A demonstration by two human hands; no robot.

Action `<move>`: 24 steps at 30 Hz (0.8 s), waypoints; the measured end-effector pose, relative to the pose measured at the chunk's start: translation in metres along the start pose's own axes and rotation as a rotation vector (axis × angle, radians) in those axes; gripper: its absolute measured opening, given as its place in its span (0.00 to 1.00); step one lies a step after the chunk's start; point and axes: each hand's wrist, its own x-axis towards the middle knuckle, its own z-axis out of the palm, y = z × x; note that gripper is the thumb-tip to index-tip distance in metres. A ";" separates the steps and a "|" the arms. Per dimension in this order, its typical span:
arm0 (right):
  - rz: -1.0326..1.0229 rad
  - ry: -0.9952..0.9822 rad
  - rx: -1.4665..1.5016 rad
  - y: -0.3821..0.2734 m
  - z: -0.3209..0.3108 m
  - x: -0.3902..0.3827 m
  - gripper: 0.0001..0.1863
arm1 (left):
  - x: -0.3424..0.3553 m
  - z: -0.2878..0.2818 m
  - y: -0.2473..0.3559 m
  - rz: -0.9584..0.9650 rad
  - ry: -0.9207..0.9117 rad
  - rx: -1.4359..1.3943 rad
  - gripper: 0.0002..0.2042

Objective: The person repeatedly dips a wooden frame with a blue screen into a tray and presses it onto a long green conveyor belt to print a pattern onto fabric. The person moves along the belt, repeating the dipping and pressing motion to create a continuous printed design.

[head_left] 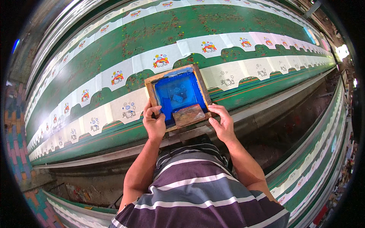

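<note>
we count two hands and one wooden frame (203,87) with four sides. the frame is in front of our belly, between the left hand (154,123) and the right hand (223,124). the left fingers are bent in and pinch the left side, low down. the right fingers pinch the low right corner, with the thumb under the pointing finger. there is one brown block (189,115) and one striped shirt (197,190). we count three clear rows of pale pieces on the big green bench (152,32): a near row (112,109), a middle row (188,47) and a far row (118,21). each row has many little pictures, and at the ends they get too small to count.

the frame is like a box with shiny blue (178,93) inside. a few faint shapes show in the blue. the block sits inside too, by the side close to us, and it has stains on it.

the frame is over the near row and covers part of it. we cannot tell if it lies flat or is held up a bit. its low side comes near the front edge of the bench. a green strip with orange lines runs along that edge. a wide green strip with red specks lies between the middle and far rows. our body is in the dark gap in front of the bench.
</note>
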 end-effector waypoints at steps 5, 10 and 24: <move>-0.022 -0.001 0.106 0.008 -0.002 -0.004 0.20 | 0.000 -0.004 -0.002 -0.031 0.003 0.042 0.14; 0.014 0.060 0.240 0.011 0.002 -0.005 0.19 | 0.001 -0.005 -0.005 -0.072 -0.018 0.028 0.13; -0.500 -0.443 -0.652 -0.053 0.028 0.040 0.20 | 0.002 -0.003 0.008 -0.138 -0.016 0.108 0.10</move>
